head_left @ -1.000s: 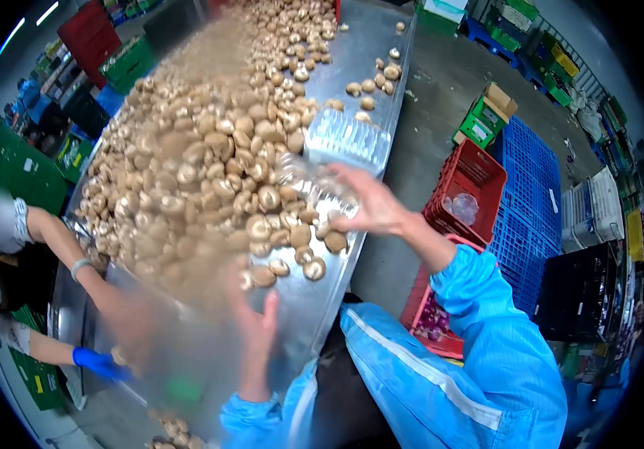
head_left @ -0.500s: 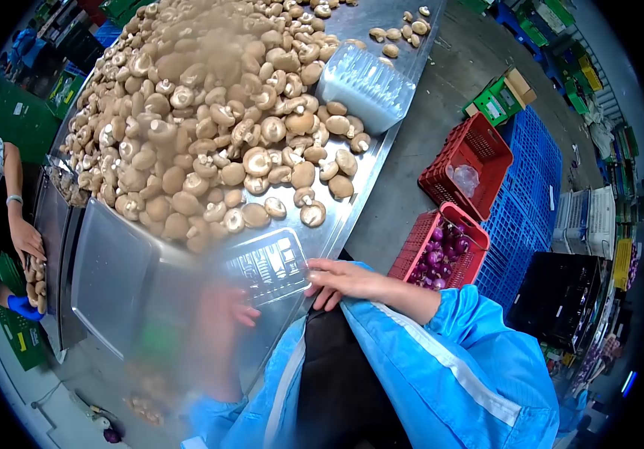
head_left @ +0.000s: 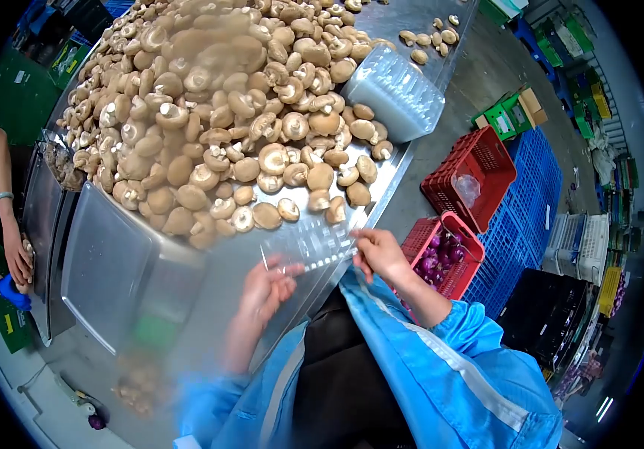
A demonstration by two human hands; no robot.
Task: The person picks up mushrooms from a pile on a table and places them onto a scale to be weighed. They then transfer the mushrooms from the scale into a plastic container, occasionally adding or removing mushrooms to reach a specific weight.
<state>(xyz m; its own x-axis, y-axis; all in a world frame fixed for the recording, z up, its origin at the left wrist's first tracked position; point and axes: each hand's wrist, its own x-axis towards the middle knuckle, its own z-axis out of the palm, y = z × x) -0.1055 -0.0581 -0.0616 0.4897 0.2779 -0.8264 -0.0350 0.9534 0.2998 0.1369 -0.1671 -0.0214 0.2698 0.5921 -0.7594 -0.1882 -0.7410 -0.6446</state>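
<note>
A clear plastic tray point(head_left: 314, 241) is held up, tilted, just in front of the mushroom pile. My right hand point(head_left: 382, 254) pinches its right edge between thumb and fingers. At the tray's left end, my left hand point(head_left: 263, 290) has its fingers curled around the near corner. Brown shiitake mushrooms point(head_left: 273, 159) are heaped on the metal table point(head_left: 221, 299), several of them close beyond the tray. A stack of similar clear trays point(head_left: 395, 93) lies on the table's right side. Part of the view at lower left is smeared.
A large translucent bin point(head_left: 108, 262) stands at left. Across from it are a co-worker's bare hand point(head_left: 19, 258) and blue-gloved hand point(head_left: 13, 293). To the right are red crates point(head_left: 460, 176), one with purple onions point(head_left: 441, 256), beside blue pallets point(head_left: 527, 179).
The tray has been lifted off the table and tilted. My left hand has come up to its left corner, and my right hand has moved right and up with it. The view has shifted slightly.
</note>
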